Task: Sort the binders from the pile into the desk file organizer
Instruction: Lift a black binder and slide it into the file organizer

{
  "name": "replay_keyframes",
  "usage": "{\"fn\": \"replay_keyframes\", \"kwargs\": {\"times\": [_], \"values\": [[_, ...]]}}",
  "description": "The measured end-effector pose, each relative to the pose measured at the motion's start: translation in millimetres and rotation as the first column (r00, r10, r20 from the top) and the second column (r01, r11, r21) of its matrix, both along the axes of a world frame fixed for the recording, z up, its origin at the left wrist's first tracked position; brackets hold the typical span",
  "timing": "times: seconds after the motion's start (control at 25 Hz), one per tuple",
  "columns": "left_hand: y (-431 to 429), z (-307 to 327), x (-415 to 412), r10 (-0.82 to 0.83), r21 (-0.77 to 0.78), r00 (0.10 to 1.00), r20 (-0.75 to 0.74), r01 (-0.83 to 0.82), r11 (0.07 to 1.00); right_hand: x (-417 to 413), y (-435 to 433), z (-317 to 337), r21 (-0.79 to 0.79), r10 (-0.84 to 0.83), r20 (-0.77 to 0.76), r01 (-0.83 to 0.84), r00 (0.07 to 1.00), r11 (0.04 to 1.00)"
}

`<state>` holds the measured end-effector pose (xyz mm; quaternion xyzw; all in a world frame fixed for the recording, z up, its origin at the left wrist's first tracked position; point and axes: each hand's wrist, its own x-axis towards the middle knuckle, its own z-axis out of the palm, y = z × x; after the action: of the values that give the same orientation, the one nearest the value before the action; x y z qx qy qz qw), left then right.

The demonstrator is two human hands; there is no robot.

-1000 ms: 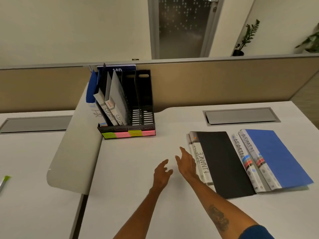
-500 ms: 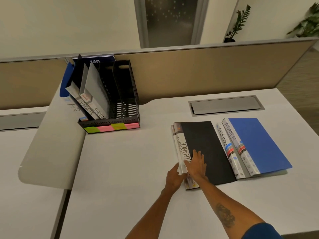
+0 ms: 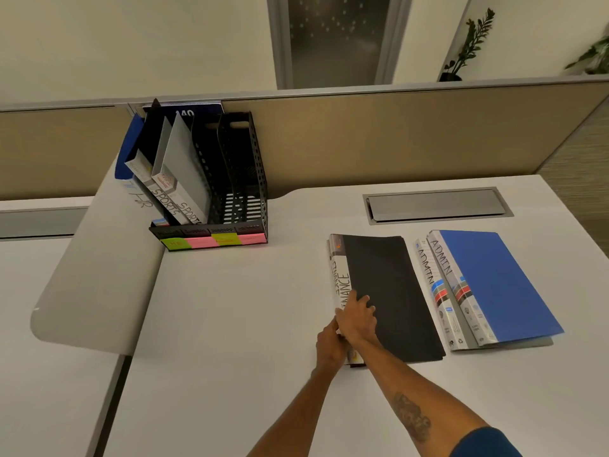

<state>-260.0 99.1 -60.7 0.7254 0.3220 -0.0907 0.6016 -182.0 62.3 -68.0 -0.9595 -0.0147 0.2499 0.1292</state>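
Step in hand: picking up the black binder (image 3: 389, 291) marked FINANCE, top of a two-binder stack lying flat on the bench (image 3: 230, 324).

Nearest: both hands close together at the spine end nearest the person. Left hand (image 3: 329, 346) is at the spine edge, fingers look tucked against or under it; can't tell how far under. Right hand (image 3: 357, 319) lies palm-down over the spine and the cover edge. Looks like a pinch forming on the spine corner, but whether it's fully clamped I can't tell. Binder is not yet lifted, as far as I can judge.

Orientation: long axis runs away from the person, tilted slightly. Spine faces left, towards the file organizer (image 3: 211, 179); the open edge faces right. FINANCE lettering runs along the spine.

Just right of it, apart: the blue binder (image 3: 494, 285) on top of another, both spines marked ADMIN, same lie, spines left.

Farther, left and back: the file organizer, black mesh, against the partition (image 3: 395, 136). Left slots hold leaning binders; spines read HR and SPORTS twice. The two right slots look empty. Coloured sticky labels (image 3: 214, 240) sit along the front lip; text too small to read.

Next move, my read: lift by the spine, turn it upright, carry left and back, drop into a free right-hand slot. Check the label first. Risk: the lower FINANCE binder drags along.
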Motion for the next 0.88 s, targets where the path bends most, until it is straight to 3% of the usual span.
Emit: {"fn": "replay_keyframes", "kwargs": {"times": [0.2,0.48,0.72,0.88], "values": [[8,-11,0,0.039,-0.001,0.996,0.081,-0.040,0.999,16,5,23,-0.033,0.030,0.160,-0.025,0.987,0.999],[34,33,18,-0.037,-0.073,0.975,0.221,0.055,0.996,49,17,70,-0.064,0.046,0.282,-0.029,0.958,0.998],[48,85,47,-0.004,-0.007,0.908,0.419,0.007,1.000,79,44,155,0.150,-0.076,0.486,0.002,0.871,0.989],[69,116,55,0.009,0.089,0.846,0.534,-0.066,0.994,81,71,203,0.359,-0.189,0.531,-0.018,0.826,0.933]]}}
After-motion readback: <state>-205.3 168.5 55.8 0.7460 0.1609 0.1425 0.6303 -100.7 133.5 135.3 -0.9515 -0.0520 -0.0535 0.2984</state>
